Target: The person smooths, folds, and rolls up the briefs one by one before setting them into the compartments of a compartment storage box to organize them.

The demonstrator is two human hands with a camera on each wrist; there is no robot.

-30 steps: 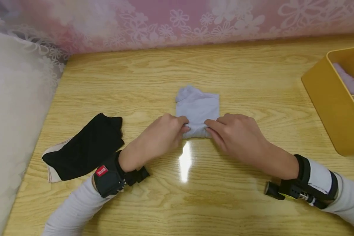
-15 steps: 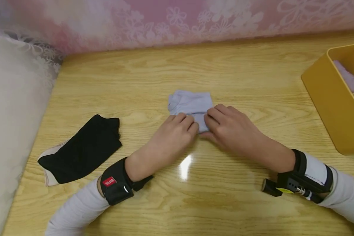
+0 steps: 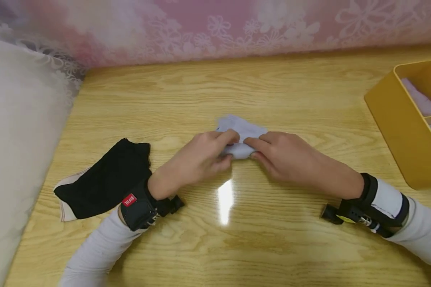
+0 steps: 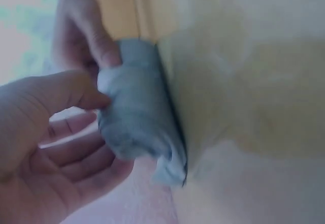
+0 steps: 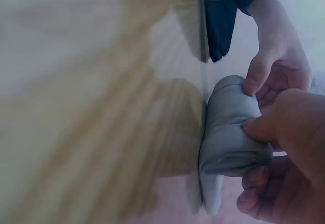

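Note:
A light blue-grey piece of folded clothing point(image 3: 240, 150) lies mid-table, its near end rolled into a thick tube and its far end flat. My left hand point(image 3: 204, 155) grips the left end of the roll. At the right end, my right hand point(image 3: 285, 157) pinches it between thumb and fingers. Up close in the left wrist view, the roll point(image 4: 137, 102) has the left thumb on its near face and fingers around its end. The right wrist view shows the roll point(image 5: 228, 127) with both thumbs on it. Its exact garment kind cannot be told.
A black folded garment point(image 3: 104, 183) with a pale edge lies at the left of the wooden table point(image 3: 215, 251). A yellow divided box point(image 3: 395, 131) stands at the right, with folded light-coloured cloth point(image 3: 420, 97) inside. A pink floral cloth point(image 3: 230, 32) hangs along the back.
The near edge of the blue-grey clothing has been rolled over away from me, so less of it lies flat. Both hands have shifted their hold along the roll. The black garment stays put.

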